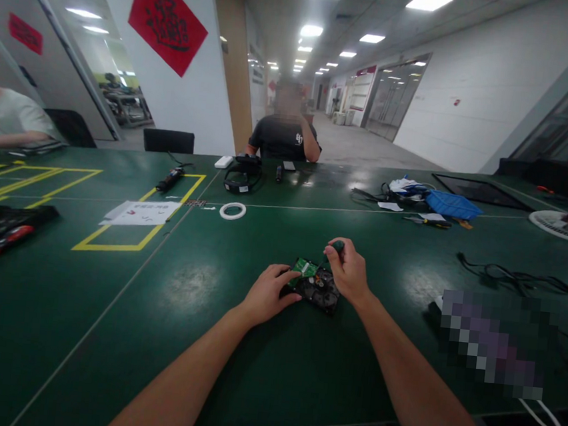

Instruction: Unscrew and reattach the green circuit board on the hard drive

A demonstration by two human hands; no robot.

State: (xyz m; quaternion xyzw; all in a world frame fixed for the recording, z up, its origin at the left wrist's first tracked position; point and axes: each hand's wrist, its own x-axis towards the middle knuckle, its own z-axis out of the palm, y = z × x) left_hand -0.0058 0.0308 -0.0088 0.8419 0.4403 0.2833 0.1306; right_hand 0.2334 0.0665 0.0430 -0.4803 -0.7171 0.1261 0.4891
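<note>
A black hard drive (325, 293) with a green circuit board (305, 267) on its upper left part lies at a slant on the green table. My left hand (272, 291) grips its left end, fingers over the board side and thumb along the near edge. In my right hand (351, 273) is a screwdriver with a dark green handle (338, 246), held upright between thumb and fingers. Its thin shaft points down at the drive near the board's right edge. Whether the tip sits in a screw is too small to tell.
A white ring (232, 211) and a paper sheet (144, 213) lie left of centre. Toward the right are a blue basket (453, 205), a yellow-black tool (428, 221), black cables (514, 275) and a blurred-out object (492, 343). Opposite sits a person in a black shirt (285, 138).
</note>
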